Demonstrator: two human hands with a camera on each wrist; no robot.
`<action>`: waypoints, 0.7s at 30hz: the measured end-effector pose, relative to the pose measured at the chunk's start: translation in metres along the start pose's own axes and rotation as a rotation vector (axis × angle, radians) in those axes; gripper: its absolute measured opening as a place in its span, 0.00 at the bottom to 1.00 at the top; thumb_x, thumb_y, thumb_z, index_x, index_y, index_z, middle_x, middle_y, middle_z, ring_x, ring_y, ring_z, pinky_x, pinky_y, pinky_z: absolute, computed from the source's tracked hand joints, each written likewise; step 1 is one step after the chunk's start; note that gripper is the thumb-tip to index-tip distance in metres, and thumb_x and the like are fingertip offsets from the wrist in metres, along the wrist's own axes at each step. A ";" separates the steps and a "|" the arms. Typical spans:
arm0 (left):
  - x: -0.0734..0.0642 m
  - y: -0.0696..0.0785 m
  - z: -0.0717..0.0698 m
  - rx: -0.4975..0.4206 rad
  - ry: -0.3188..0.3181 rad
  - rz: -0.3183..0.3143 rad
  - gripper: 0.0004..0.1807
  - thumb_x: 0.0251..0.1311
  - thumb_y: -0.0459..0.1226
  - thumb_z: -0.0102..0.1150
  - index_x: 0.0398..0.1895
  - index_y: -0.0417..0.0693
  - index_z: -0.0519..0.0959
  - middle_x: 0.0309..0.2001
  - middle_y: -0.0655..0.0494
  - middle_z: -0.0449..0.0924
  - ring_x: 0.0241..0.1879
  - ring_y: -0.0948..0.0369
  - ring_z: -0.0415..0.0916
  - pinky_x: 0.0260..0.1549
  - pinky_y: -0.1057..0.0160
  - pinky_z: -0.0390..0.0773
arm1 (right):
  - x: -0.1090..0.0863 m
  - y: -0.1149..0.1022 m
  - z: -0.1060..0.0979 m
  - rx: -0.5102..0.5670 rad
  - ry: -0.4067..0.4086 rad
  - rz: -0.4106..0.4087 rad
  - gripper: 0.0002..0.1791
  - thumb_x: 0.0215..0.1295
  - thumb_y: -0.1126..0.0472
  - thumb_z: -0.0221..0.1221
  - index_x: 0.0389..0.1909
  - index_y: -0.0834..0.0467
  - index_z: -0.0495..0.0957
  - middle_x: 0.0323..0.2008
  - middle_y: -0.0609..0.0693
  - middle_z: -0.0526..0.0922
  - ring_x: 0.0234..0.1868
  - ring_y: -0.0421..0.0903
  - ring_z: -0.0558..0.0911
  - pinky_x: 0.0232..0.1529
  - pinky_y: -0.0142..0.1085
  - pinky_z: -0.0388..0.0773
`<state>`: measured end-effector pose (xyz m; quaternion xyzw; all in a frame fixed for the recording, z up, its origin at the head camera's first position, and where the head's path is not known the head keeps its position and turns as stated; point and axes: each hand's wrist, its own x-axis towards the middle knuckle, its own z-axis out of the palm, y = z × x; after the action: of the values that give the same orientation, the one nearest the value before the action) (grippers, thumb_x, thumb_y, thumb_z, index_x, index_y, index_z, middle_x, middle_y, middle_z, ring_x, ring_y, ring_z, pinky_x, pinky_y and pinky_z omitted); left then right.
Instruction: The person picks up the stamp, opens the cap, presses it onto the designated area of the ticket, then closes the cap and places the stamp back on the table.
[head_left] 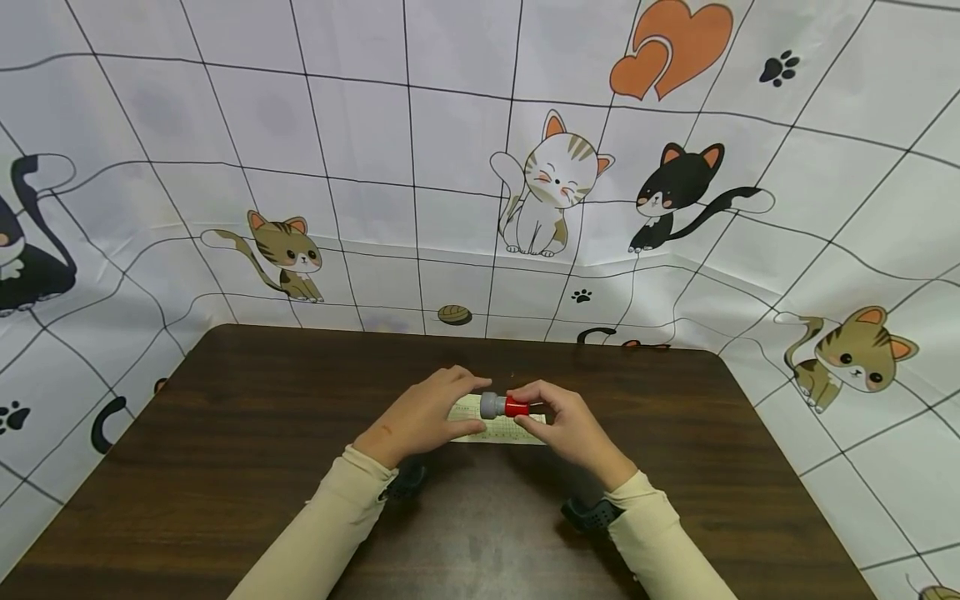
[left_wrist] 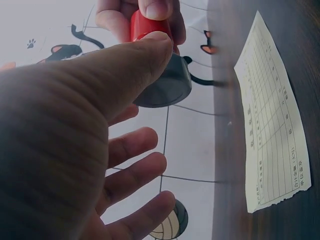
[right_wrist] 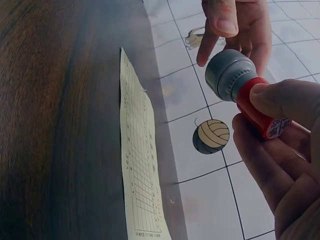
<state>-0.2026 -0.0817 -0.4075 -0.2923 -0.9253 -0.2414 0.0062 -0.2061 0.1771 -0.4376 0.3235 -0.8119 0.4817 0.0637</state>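
Left hand (head_left: pixel 427 414): fingers apart, holding nothing, thumb and fingertips near the gray end of the red-and-gray cylinder (head_left: pixel 505 407). Printed slip (head_left: pixel 502 431): lying on the dark table (head_left: pixel 270 433), beneath the cylinder. The cylinder is raised off the slip, between the hands. Right hand (head_left: pixel 567 425): thumb and fingers clamped on the red section. Step in hand, as judged: presenting the gray end leftward. Next move calls for aligned left fingertips and a steady right grip.
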 end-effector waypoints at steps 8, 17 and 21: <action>0.001 0.002 0.004 -0.004 -0.012 0.017 0.32 0.63 0.50 0.72 0.68 0.52 0.78 0.59 0.54 0.79 0.53 0.57 0.78 0.54 0.52 0.83 | -0.001 -0.002 0.003 0.009 -0.012 -0.018 0.16 0.62 0.74 0.69 0.50 0.59 0.83 0.51 0.56 0.87 0.49 0.54 0.87 0.48 0.53 0.85; 0.002 0.002 0.005 -0.031 0.027 0.072 0.27 0.62 0.48 0.73 0.63 0.52 0.81 0.54 0.56 0.82 0.48 0.56 0.80 0.50 0.54 0.83 | 0.000 -0.006 0.006 0.009 -0.023 -0.048 0.16 0.62 0.74 0.69 0.50 0.60 0.83 0.52 0.56 0.87 0.50 0.54 0.87 0.48 0.57 0.84; 0.002 0.002 0.006 -0.025 0.036 0.082 0.27 0.62 0.48 0.74 0.63 0.53 0.81 0.53 0.57 0.82 0.47 0.58 0.79 0.48 0.56 0.83 | 0.000 -0.007 0.006 0.003 -0.021 -0.047 0.16 0.62 0.74 0.69 0.50 0.60 0.83 0.52 0.56 0.87 0.51 0.54 0.87 0.49 0.57 0.84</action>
<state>-0.2022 -0.0759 -0.4118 -0.3257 -0.9092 -0.2576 0.0289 -0.2007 0.1699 -0.4359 0.3476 -0.8040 0.4780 0.0662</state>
